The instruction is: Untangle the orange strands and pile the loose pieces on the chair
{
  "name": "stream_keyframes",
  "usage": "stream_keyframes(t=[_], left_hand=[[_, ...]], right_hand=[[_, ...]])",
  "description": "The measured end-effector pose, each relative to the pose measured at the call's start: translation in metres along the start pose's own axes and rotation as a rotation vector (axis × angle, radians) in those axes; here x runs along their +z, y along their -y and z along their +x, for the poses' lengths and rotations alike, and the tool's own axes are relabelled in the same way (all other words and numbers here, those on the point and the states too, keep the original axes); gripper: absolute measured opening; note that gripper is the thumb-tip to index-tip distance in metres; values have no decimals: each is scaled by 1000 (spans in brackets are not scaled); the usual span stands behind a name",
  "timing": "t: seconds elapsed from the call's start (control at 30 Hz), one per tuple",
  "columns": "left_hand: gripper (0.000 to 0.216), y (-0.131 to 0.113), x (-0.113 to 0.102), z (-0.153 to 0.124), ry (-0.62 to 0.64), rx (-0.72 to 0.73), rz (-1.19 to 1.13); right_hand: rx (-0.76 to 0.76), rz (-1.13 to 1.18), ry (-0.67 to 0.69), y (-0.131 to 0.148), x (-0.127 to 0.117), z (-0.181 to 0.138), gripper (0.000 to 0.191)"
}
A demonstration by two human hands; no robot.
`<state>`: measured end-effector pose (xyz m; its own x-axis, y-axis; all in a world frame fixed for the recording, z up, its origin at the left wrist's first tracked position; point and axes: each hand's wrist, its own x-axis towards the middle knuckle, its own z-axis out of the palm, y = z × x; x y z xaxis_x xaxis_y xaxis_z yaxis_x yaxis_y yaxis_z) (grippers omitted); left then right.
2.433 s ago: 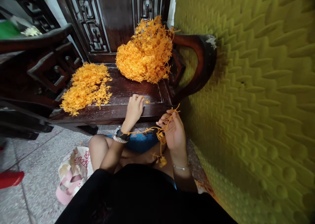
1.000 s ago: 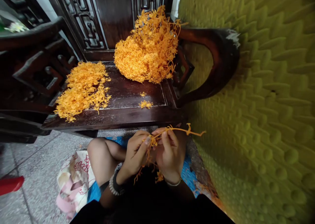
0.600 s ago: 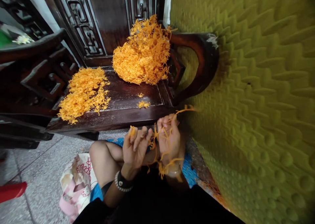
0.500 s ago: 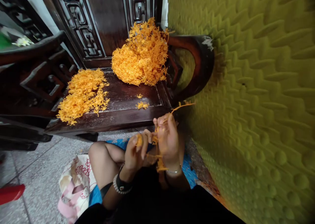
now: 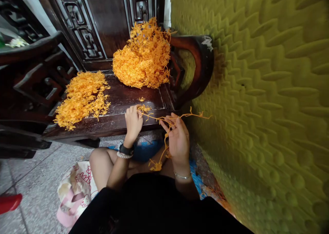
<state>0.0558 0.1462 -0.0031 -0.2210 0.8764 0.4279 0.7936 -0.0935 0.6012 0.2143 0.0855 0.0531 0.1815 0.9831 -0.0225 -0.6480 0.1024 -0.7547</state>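
Observation:
My right hand (image 5: 177, 138) holds a long orange branched plastic strand (image 5: 180, 116) that pokes out toward the wall and dangles below my palm. My left hand (image 5: 133, 119) reaches to the front of the dark wooden chair seat (image 5: 120, 100), fingertips at a small cluster of loose orange pieces (image 5: 144, 107); whether it still pinches a piece is unclear. A tall tangled orange heap (image 5: 142, 57) sits at the back of the seat. A flatter pile of separated orange pieces (image 5: 81, 96) lies on the seat's left side.
A yellow-green padded wall (image 5: 257, 107) runs close along my right. The chair's curved armrest (image 5: 200, 59) stands between heap and wall. A pink-and-white patterned bag (image 5: 74, 192) lies on the tiled floor by my left knee. A red object (image 5: 9, 203) shows at the left edge.
My left hand, which was by my right hand plucking a piece from the strand, has reached forward to the small cluster on the seat. My right hand still holds the strand.

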Motion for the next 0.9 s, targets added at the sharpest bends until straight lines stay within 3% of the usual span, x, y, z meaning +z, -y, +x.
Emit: stream_keyframes(t=[0.17,0.3,0.37,0.43,0.5,0.6,0.77,0.9], left_hand=[[41,3,3,6,12,-26,41],[31,-8,-8,-6,-185,16,-106],[19,-18,-17,-21,-202,25,-274],[23,-31,-26,-40,-7,51,-495],[29,-42,-34,-59,289,79,-665],[31,-52,-40,-76,595,83,-762],[33,-49,-41,-88,789,70,-870],[30,-49,-41,-101,881,-221,-1092]], right_hand=[[63,97,69,2,-4,4,19],[112,168,159,5,-5,7,22],[123,179,178,7,-2,7,21],[140,188,187,8,2,6,20],[162,219,194,8,7,6,19],[201,300,188,9,12,4,18],[178,341,165,17,15,7,17],[102,319,242,23,10,20,11]])
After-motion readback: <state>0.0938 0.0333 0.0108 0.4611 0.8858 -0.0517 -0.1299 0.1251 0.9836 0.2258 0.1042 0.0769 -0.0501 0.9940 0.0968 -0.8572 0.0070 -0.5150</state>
